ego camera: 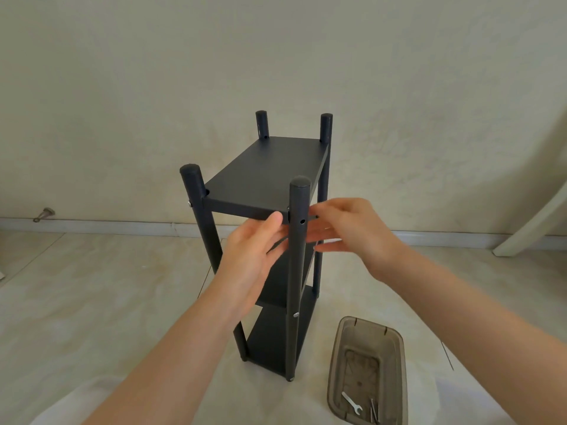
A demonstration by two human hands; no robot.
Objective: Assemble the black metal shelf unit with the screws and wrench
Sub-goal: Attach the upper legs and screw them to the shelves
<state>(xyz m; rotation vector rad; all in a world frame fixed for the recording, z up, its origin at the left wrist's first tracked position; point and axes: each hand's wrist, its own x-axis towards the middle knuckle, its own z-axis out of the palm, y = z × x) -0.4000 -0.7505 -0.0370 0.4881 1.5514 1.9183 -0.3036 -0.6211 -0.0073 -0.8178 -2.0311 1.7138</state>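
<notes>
Hands at work on a flat-pack build: a person's left hand point(254, 253) & right hand point(349, 225) flank the near corner post point(297, 271) of a black metal shelf unit point(270, 167), which stands upright on the floor point(92, 286). Left hand: fingers straight & relaxed, holding nothing, thumb tip up against the front edge of the top shelf point(245, 208), fingers passing behind the post just below that shelf. Right hand: on the post's other side, fingers loosely spread, gripping nothing, reaching in toward the post at about the same height; can't tell whether its fingertips touch the shelf's side edge. A screw hole point(302, 222) shows in the post btwn the two hands. Well below the right hand & nearer the camera, a clear brownish plastic tray point(336, 369) sits on the floor beside the unit's foot, w/ a small silver wrench point(352, 403) & several screws point(372, 411) lying in its near end.
</notes>
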